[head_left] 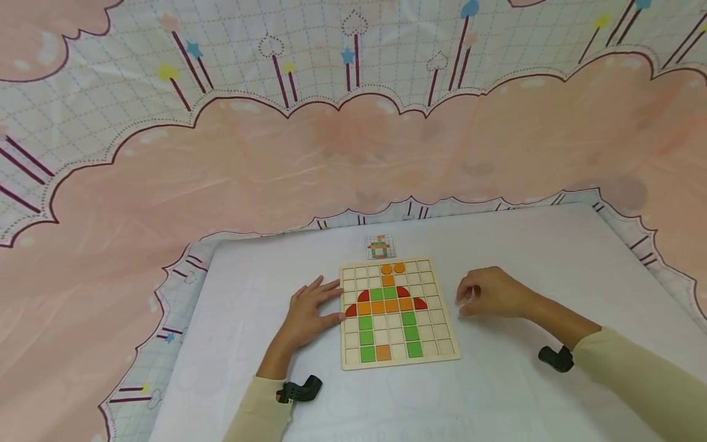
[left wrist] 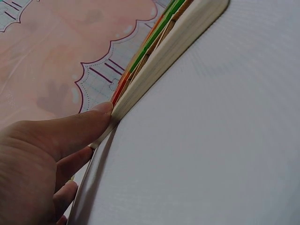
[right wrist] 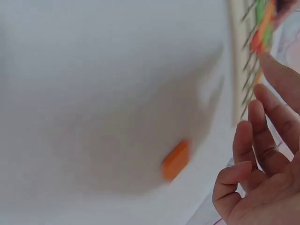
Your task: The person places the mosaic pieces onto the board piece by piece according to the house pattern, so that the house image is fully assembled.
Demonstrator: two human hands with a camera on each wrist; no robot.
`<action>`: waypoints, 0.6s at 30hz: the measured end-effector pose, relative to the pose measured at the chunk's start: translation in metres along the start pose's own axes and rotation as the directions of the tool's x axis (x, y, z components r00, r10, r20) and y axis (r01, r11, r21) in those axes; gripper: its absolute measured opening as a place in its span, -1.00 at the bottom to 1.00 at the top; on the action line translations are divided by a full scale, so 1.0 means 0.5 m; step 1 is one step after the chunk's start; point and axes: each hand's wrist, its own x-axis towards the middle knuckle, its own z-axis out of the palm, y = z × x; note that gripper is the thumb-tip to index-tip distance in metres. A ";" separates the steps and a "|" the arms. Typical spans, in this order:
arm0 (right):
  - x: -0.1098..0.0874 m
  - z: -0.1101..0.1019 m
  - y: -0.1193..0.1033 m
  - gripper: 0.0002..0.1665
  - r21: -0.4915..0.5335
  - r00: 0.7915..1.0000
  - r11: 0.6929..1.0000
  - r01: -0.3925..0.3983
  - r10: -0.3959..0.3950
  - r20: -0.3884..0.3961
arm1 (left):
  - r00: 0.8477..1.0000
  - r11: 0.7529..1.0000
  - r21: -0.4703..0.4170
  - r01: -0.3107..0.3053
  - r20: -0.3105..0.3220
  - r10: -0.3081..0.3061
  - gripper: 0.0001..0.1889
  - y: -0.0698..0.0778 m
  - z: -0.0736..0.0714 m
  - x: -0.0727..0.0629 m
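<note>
A pale wooden grid board (head_left: pixel 442 334) lies on the white table, with green, orange and red pieces set in its squares. My left hand (head_left: pixel 310 310) rests at the board's left edge, fingers extended, the thumb and a fingertip touching it. In the left wrist view, the thumb (left wrist: pixel 96 123) presses the board's side (left wrist: pixel 154 77). My right hand (head_left: pixel 494 291) hovers just right of the board, its fingers loosely bent with nothing between them. Below those fingers in the right wrist view is a small orange block (right wrist: pixel 176 160), slightly blurred; the hand hides it in the head view.
A small picture card (head_left: pixel 381 247) with a coloured grid pattern lies just beyond the board's far edge. The white tabletop (head_left: pixel 232 344) extends around the board. Behind it hangs a pink and white patterned cloth (head_left: pixel 353 153).
</note>
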 end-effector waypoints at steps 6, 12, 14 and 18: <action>-0.028 -0.019 0.051 -0.70 -0.067 0.997 0.996 -0.057 0.052 -0.062 | 1.000 1.000 -0.005 -0.004 -0.005 0.004 -0.39 0.000 0.002 0.001; -0.046 -0.033 0.083 -0.69 -0.102 0.987 0.987 -0.123 0.110 -0.120 | 1.000 1.000 -0.007 -0.001 -0.003 0.000 -0.38 0.002 0.001 0.000; -0.050 -0.036 0.090 -0.66 -0.103 0.985 0.987 -0.127 0.113 -0.129 | 1.000 1.000 -0.004 0.001 -0.003 -0.001 -0.38 0.002 0.001 0.000; -0.052 -0.038 0.103 -0.65 -0.095 0.983 0.986 -0.138 0.125 -0.131 | 1.000 1.000 0.003 0.001 -0.003 -0.001 -0.38 0.001 0.002 0.000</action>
